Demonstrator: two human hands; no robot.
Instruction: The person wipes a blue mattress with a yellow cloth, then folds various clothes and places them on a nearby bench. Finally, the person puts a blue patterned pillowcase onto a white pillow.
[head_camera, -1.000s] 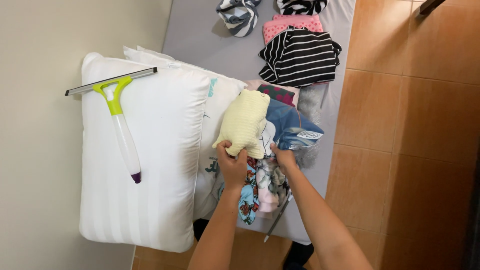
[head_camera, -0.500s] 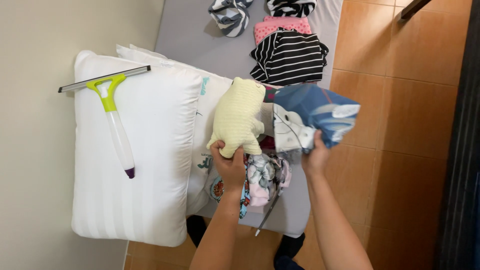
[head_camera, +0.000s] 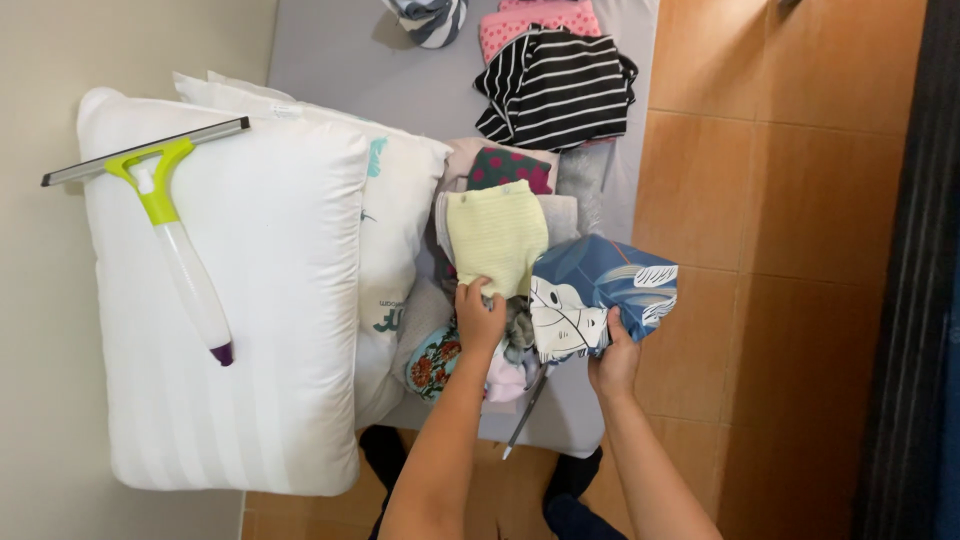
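Note:
My left hand (head_camera: 479, 317) grips the near edge of a pale yellow ribbed cloth (head_camera: 496, 238) that lies on a pile of mixed clothes (head_camera: 470, 365) on the grey bed (head_camera: 340, 60). My right hand (head_camera: 613, 361) holds a blue garment with white leaf print (head_camera: 598, 294) lifted off the right side of the pile, over the bed's edge. Under the yellow cloth shows a dark green piece with pink dots (head_camera: 508, 167).
Two white pillows (head_camera: 260, 300) lie at the left, with a green-and-white window squeegee (head_camera: 170, 245) on top. A black-and-white striped top (head_camera: 556, 92), a pink garment (head_camera: 540, 20) and a striped bundle (head_camera: 430, 18) sit further up the bed. Orange tiled floor (head_camera: 760, 250) runs along the right.
My left hand has laid the yellow cloth down flat on the pile. My right hand has pulled the blue printed garment out of the pile and out to the right.

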